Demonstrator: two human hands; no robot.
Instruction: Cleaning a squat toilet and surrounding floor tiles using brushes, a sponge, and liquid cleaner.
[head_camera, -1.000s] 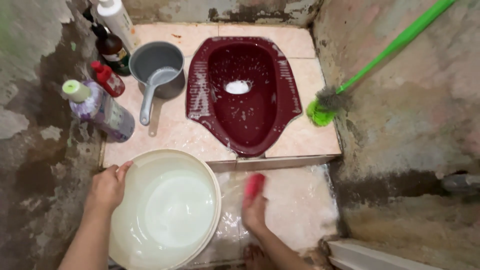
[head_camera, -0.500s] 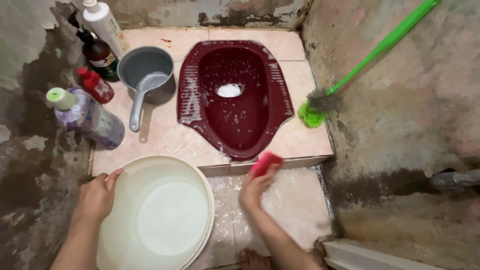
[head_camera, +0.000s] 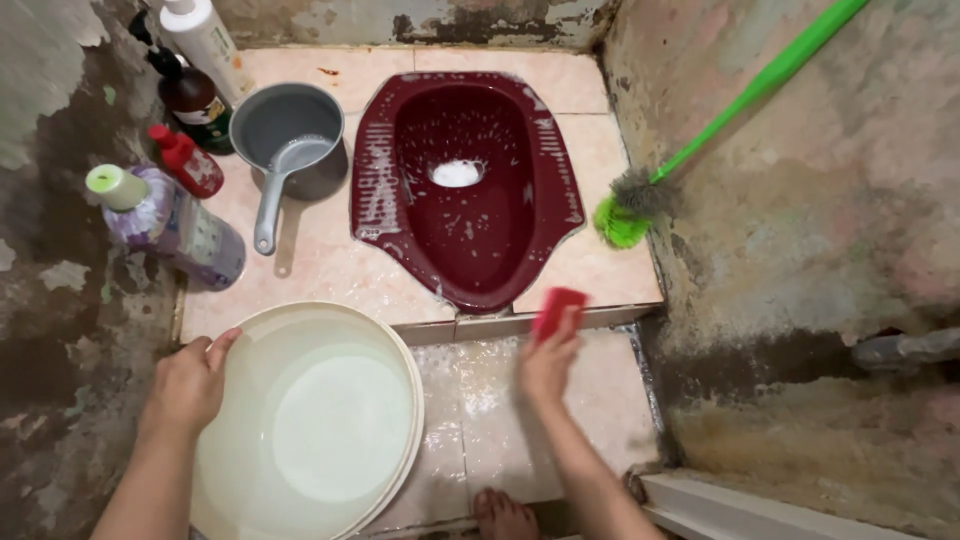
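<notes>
My left hand (head_camera: 188, 385) grips the left rim of a cream plastic bucket (head_camera: 400, 400) that holds water. My right hand (head_camera: 548, 362) is closed on a red sponge (head_camera: 556, 306), pressed against the front edge of the raised tile step just below the dark red squat toilet pan (head_camera: 470, 190). The pan is wet with soapy foam and has white suds in its hole. Foam lies on the lower floor tiles (head_camera: 480, 400) between the bucket and my right hand.
A grey water dipper (head_camera: 285, 140) sits left of the pan. Several bottles stand along the left wall: a white one (head_camera: 205, 40), a dark one (head_camera: 195, 105), a small red one (head_camera: 185, 162), a purple one (head_camera: 175, 225). A green brush (head_camera: 630, 215) leans on the right wall. My toes (head_camera: 500, 515) show below.
My right hand has moved the red sponge from the lower floor tiles up and to the right, onto the step's front edge. The left hand stays on the bucket rim.
</notes>
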